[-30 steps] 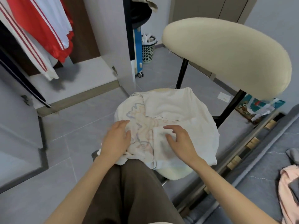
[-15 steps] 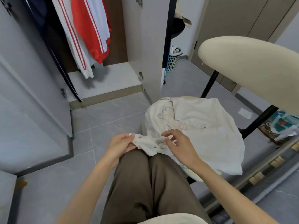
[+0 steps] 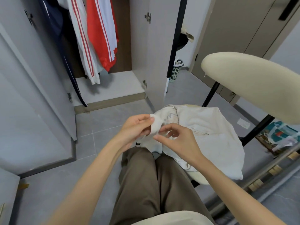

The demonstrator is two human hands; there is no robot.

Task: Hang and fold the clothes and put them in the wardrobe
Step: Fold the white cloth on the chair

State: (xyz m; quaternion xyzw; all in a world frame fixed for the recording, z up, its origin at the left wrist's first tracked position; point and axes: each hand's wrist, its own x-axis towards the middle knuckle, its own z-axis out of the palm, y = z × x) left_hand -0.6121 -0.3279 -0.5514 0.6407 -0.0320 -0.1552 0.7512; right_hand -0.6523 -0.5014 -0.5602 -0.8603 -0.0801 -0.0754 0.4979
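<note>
A cream-white garment (image 3: 209,132) with a faint printed pattern lies spread over the seat of a chair (image 3: 250,75) in front of me. My left hand (image 3: 136,129) pinches a lifted corner of the garment, raised off the seat. My right hand (image 3: 177,140) touches the same fold with its fingertips, fingers curled around the cloth. The open wardrobe (image 3: 110,85) stands ahead on the left, with red-and-white striped clothes (image 3: 95,38) hanging inside.
The wardrobe's door (image 3: 155,51) stands open between the wardrobe and the chair. A laundry basket (image 3: 176,70) sits on the floor behind that door. A colourful bag (image 3: 279,137) lies on the floor at the right. My legs in brown trousers (image 3: 154,181) fill the lower middle.
Both hands went from pressing flat on the garment to lifting its near-left corner off the seat. The view has swung left and up toward the wardrobe.
</note>
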